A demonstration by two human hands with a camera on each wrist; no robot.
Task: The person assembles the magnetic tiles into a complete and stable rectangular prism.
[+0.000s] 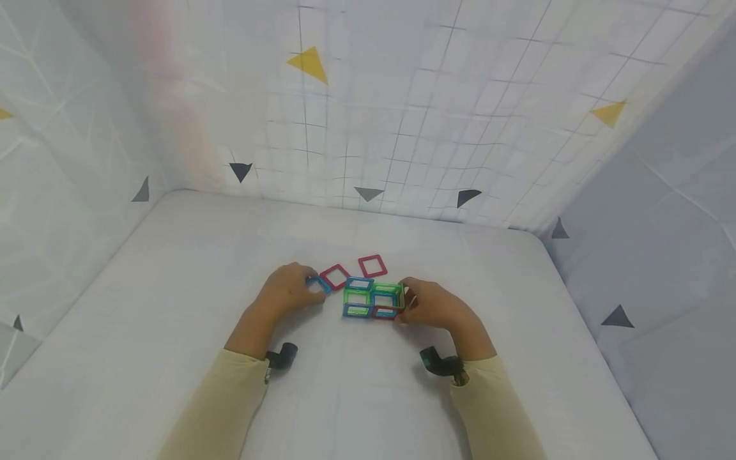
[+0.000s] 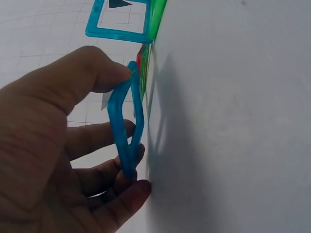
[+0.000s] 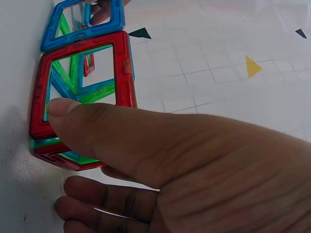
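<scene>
Between thumb and fingers, my left hand (image 1: 285,289) pinches a blue square magnetic tile (image 2: 115,121), tilted on edge in the left wrist view. A low box-like structure of magnetic tiles (image 1: 372,303) stands on the table, made of blue, green and red open frames. At its right end my right hand (image 1: 434,303) grips it, the thumb over a red tile (image 3: 125,73) on the front side. Part of that end is hidden behind the hand.
Two red square tiles lie behind the structure: one red tile (image 1: 343,285) close to the blue tile, another red tile (image 1: 377,275) farther back. The white table (image 1: 368,396) meets a gridded backdrop (image 1: 402,128) at its far edge.
</scene>
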